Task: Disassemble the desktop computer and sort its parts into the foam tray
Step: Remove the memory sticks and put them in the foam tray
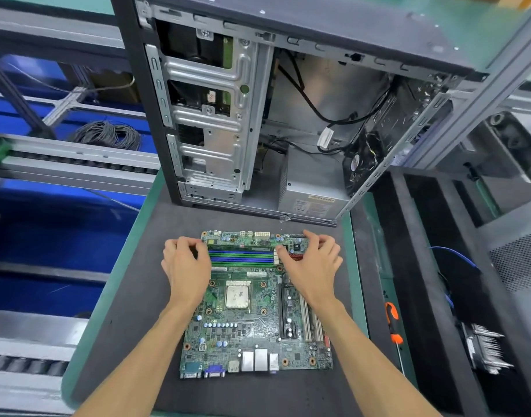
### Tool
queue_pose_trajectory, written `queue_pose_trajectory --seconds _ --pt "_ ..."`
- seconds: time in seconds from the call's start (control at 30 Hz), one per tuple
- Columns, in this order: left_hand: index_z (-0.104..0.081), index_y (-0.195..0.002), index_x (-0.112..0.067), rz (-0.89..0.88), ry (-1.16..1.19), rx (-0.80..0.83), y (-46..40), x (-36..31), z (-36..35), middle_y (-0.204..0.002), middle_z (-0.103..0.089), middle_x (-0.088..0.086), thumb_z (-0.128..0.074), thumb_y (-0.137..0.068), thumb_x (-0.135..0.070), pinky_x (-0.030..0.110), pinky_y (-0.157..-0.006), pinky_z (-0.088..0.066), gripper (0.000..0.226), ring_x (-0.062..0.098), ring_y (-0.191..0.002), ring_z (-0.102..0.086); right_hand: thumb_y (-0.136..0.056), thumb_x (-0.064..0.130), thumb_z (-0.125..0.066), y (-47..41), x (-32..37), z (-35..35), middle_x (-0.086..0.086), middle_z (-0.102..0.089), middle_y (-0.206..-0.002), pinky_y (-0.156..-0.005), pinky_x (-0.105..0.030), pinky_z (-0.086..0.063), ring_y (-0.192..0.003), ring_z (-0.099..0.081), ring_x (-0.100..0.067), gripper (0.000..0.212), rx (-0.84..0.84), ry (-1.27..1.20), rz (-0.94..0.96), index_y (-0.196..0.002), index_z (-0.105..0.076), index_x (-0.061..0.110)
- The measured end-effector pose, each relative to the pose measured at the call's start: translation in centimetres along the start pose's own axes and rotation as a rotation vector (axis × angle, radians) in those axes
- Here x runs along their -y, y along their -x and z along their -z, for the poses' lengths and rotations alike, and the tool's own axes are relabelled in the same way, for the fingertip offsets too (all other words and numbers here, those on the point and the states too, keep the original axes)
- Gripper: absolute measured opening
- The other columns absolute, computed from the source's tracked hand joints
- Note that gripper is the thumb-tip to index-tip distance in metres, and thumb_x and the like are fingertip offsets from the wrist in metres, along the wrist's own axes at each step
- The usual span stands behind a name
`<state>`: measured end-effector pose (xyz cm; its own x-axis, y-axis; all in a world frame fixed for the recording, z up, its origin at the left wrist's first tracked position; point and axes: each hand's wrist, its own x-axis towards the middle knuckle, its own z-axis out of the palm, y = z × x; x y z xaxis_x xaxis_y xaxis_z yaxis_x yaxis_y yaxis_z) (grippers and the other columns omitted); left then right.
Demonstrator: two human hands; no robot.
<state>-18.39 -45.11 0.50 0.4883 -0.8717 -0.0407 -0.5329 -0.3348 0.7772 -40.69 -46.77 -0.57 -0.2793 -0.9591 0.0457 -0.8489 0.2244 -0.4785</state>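
Green motherboard (252, 308) lies flat on dark foam mat (132, 296); left hand (184, 266) and right hand (310, 266) pinch both ends of its upright green memory stick (241, 248), fingers curled.

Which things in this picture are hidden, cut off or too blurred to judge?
All in the head view:
1. Ends of the memory slots: covered by the left hand and right hand, so their grip is unclear.
2. Heatsink in the foam tray: blurred.
3. Power supply label: too small.
4. Computer case: its top cut off by the upper edge.
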Motion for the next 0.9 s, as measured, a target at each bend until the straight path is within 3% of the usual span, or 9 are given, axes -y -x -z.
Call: queue_pose_trajectory --seconds 0.23,0.67,0.77,0.9 --pt "-0.063 -0.096 -0.014 0.083 0.027 0.057 -0.9 -0.4 0.6 -0.103 -0.046 -0.003 -0.048 -0.098 -0.015 0.037 -0.096 -0.028 0.015 0.025 -0.106 -0.048 -0.084 0.065 -0.061 -0.1 0.7 0.4 -0.003 -0.037 -0.126 -0.102 -0.043 -0.025 -0.120 -0.032 -0.024 0.072 0.034 -0.003 -0.042 -0.138 -0.047 0.019" --pt "-0.062 -0.100 -0.014 0.067 0.060 0.089 -0.9 -0.2 1.0 -0.103 -0.047 -0.004 -0.048 -0.099 -0.016 0.041 -0.102 -0.032 0.015 0.025 -0.110 -0.046 -0.086 0.061 -0.061 0.0 0.7 0.5 -0.005 -0.037 -0.128 -0.104 -0.042 -0.023 -0.122 -0.033 -0.025 0.068 0.040 -0.023 -0.045 -0.139 -0.047 0.020" --pt "-0.061 -0.103 -0.019 0.056 0.170 0.143 -0.8 0.3 1.4 -0.099 -0.049 -0.006 -0.049 -0.100 -0.019 0.054 -0.101 -0.042 0.012 0.026 -0.104 -0.051 -0.087 0.061 -0.061 0.2 0.7 0.5 -0.005 -0.038 -0.128 -0.104 -0.043 -0.024 -0.122 -0.033 -0.025 0.067 0.027 -0.015 -0.030 -0.139 -0.048 0.020" --pt "-0.064 -0.106 -0.031 0.038 0.301 0.176 -0.6 0.4 2.0 -0.106 -0.057 -0.001 -0.051 -0.100 -0.020 0.053 -0.096 -0.048 0.018 0.012 -0.089 -0.054 -0.088 0.061 -0.060 0.4 0.6 0.6 -0.006 -0.040 -0.127 -0.103 -0.042 -0.024 -0.121 -0.034 -0.026 0.068 0.016 -0.017 -0.019 -0.140 -0.048 0.019"
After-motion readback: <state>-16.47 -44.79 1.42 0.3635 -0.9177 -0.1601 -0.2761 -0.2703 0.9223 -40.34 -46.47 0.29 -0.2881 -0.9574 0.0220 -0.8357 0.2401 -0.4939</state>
